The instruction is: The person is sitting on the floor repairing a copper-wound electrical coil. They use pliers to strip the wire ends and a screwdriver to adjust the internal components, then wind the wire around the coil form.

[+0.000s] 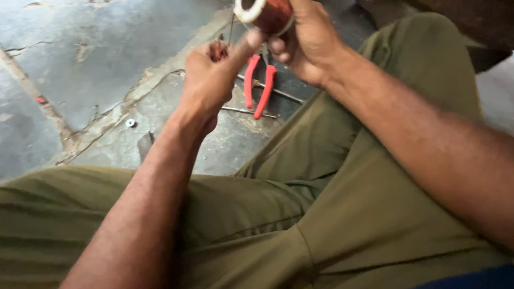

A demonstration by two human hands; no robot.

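Observation:
My right hand grips a spool of copper-coloured wire with a white rim, at the top edge of the view. My left hand is closed just left of the spool, its thumb stretched toward it, pinching a small coil of the same wire; a thin strand runs up from it. Both forearms reach out over my legs in olive trousers.
Red-handled pliers lie on the worn concrete floor under my hands, beside thin metal rods. A small metal washer lies further left. A dark object shows at the top right.

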